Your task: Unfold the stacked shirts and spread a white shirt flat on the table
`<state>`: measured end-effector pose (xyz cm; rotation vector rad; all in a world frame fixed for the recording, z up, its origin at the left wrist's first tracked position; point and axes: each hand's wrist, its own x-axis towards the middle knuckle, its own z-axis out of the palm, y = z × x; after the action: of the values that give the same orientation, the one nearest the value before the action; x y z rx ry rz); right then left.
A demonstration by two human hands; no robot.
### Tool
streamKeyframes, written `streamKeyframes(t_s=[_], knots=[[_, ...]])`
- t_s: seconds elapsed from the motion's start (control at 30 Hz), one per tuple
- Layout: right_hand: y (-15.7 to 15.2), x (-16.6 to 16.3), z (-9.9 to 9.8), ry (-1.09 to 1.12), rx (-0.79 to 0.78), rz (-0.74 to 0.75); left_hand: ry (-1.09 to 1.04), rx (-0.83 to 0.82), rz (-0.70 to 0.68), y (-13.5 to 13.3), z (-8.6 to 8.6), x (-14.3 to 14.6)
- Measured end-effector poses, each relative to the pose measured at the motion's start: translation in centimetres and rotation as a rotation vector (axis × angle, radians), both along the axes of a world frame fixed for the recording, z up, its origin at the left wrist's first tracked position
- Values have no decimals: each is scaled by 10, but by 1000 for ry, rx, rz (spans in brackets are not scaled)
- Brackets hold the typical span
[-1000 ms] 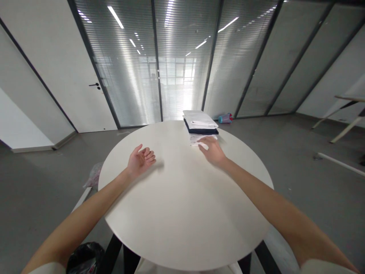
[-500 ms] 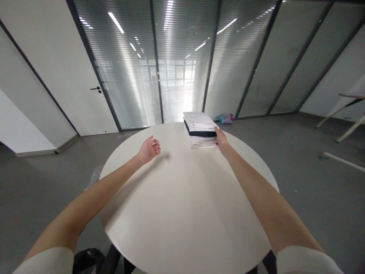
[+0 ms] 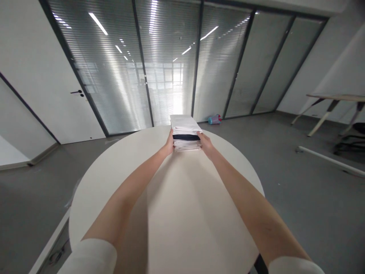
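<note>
A stack of folded clothes [image 3: 184, 131], white on top, a dark layer in the middle and white below, sits at the far edge of the round white table [image 3: 171, 205]. My left hand [image 3: 169, 144] presses against the stack's left side. My right hand [image 3: 204, 144] holds its right side, fingers curled against the layers. Both arms reach straight out across the table.
Glass partitions with blinds and a white door stand behind the table. A small blue and pink bottle [image 3: 213, 119] lies on the grey floor by the glass. Another table [image 3: 330, 99] and a white bar [image 3: 327, 160] on the floor are at the right.
My left hand has moved right from the bare tabletop to the stack's left side. My right hand has settled on the stack's right side. The camera has moved forward and turned left.
</note>
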<state>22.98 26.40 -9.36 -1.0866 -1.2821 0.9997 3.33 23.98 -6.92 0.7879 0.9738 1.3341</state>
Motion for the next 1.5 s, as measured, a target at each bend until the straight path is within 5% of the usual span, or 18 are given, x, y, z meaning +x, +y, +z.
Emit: streamKeyframes(t_s=[0.23,0.6,0.8,0.93,1.07,1.13,1.3,1.5], knots=[[-10,-62,2,-26,-15,64,-136,150,27,-1,-5,-59],[-69,-234,17,-109,39,329,5,150,405,-90,8,-223],[-96,-291,27,-151,16,419,41,144,536,-120,4,-282],[-102,-305,33,-230,-67,361,185,64,588,-131,9,-303],[-100,-310,50,-364,-12,131,407,74,776,-134,32,-316],[-95,-312,61,-394,-6,85,558,70,761,-133,45,-319],[-76,-318,72,-327,-109,275,899,161,707,-134,64,-314],[-70,-313,73,-191,-10,301,892,442,703,-130,86,-287]])
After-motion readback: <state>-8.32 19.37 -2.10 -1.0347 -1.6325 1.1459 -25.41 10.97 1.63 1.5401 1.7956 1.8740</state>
